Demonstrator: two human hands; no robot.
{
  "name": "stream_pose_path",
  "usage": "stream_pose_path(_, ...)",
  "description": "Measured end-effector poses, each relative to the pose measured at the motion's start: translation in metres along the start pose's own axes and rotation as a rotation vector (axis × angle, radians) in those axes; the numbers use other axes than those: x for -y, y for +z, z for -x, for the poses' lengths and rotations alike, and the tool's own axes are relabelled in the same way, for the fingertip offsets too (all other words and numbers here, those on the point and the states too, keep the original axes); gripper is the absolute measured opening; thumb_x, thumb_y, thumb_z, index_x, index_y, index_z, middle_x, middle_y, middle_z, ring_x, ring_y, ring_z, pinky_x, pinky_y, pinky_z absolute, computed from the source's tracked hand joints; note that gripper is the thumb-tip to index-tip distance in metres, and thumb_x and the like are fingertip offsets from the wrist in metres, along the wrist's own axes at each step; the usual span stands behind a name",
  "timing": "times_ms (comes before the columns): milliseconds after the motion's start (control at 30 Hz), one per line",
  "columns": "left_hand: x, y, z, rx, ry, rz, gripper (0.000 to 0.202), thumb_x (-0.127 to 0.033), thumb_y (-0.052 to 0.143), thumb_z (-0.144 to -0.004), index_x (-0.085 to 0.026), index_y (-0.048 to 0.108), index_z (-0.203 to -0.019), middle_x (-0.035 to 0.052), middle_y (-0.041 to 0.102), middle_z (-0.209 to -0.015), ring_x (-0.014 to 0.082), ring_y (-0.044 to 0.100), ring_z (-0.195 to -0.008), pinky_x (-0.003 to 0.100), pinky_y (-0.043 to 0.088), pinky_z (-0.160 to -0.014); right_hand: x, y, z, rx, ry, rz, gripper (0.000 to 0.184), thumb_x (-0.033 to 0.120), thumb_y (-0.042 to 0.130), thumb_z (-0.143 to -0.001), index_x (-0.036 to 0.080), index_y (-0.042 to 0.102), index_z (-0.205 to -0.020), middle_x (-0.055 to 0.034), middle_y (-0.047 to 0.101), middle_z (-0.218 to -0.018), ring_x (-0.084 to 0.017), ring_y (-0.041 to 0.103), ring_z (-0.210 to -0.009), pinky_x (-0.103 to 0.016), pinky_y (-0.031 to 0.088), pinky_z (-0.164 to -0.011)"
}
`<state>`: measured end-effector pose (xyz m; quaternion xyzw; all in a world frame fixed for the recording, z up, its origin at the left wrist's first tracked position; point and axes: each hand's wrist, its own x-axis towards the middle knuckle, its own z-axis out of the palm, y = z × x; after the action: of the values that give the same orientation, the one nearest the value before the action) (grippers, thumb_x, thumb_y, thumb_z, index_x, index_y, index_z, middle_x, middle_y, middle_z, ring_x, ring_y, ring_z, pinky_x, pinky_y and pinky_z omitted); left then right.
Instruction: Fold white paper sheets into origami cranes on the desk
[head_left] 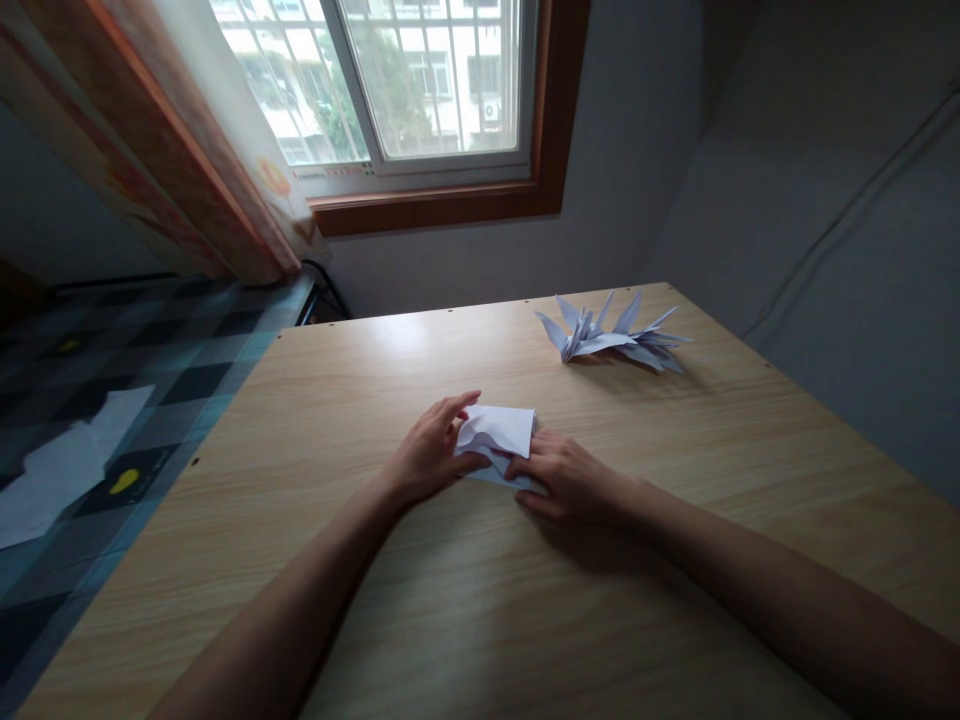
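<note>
Left hand pinches left end of folded white paper mid-table, right hand grips its near right corner, spiky paper pieces far right; best keep edges aligned, pressing creases flat against the wood.

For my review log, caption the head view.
Left hand and right hand hold folded paper on a wooden table, pointed origami behind.
</note>
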<state>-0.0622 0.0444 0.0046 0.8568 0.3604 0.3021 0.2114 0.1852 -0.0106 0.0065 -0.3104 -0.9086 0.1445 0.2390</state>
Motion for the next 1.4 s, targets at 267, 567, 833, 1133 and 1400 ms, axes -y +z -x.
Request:
stream_pose_path(267, -0.008, 0.003, -0.003, 0.032, 0.025, -0.141, 0.08, -0.038, 0.079, -0.072, -0.025, 0.041, -0.141, 0.0126, 0.057, -0.128, 0.0291, 0.057, -0.113, 0.045, 0.051, -0.092, 0.0, 0.0, -0.016, 0.04, 0.074, -0.074, 0.02, 0.033, 0.064, -0.086, 0.016, 0.063, -0.097, -0.0132, 0.064, -0.109, -0.027, 0.057, -0.104, -0.043, 0.046, -0.093)
stream_pose_path(567, -0.009, 0.006, -0.004, 0.047, 0.054, -0.22, 0.081, -0.046, 0.072, -0.077, -0.023, 0.033, -0.144, 0.0139, 0.051, -0.138, 0.0309, 0.049, -0.125, 0.049, 0.041, -0.104, 0.001, 0.008, -0.016, 0.047, 0.043, 0.047, 0.076, 0.035, 0.066, -0.086, 0.017, 0.027, -0.149, -0.0184, 0.034, -0.153, -0.032, 0.037, -0.136, -0.052, 0.034, -0.11)
stream_pose_path(833, -0.02, 0.013, -0.006, 0.151, -0.012, -0.283, 0.085, -0.03, 0.055, -0.082, -0.014, 0.01, -0.153, 0.0208, 0.033, -0.152, 0.0364, 0.037, -0.136, 0.057, 0.034, -0.108, 0.001, 0.006, -0.018, 0.061, 0.062, 0.003, 0.068, 0.04, 0.07, -0.082, 0.015, 0.044, -0.139, -0.02, 0.017, -0.159, -0.036, 0.026, -0.143, -0.051, 0.033, -0.112)
stream_pose_path(1133, -0.025, 0.008, -0.007, 0.134, -0.141, -0.184, 0.08, -0.038, 0.05, -0.086, -0.011, 0.014, -0.153, 0.0188, 0.048, -0.144, 0.0343, 0.045, -0.131, 0.053, 0.035, -0.107, 0.001, 0.003, -0.016, -0.082, 0.16, -0.188, 0.015, 0.026, 0.058, -0.091, 0.016, 0.068, -0.096, -0.0166, 0.049, -0.144, -0.027, 0.054, -0.127, -0.04, 0.044, -0.105)
stream_pose_path(1400, -0.028, 0.014, -0.008, 0.071, -0.169, -0.256, 0.078, -0.036, 0.058, -0.081, -0.014, 0.025, -0.149, 0.0158, 0.058, -0.131, 0.0327, 0.051, -0.122, 0.051, 0.038, -0.103, 0.004, 0.009, -0.012, -0.242, 0.171, -0.072, 0.012, 0.016, 0.065, -0.084, 0.018, 0.062, -0.073, -0.011, 0.071, -0.103, -0.023, 0.066, -0.094, -0.037, 0.052, -0.086)
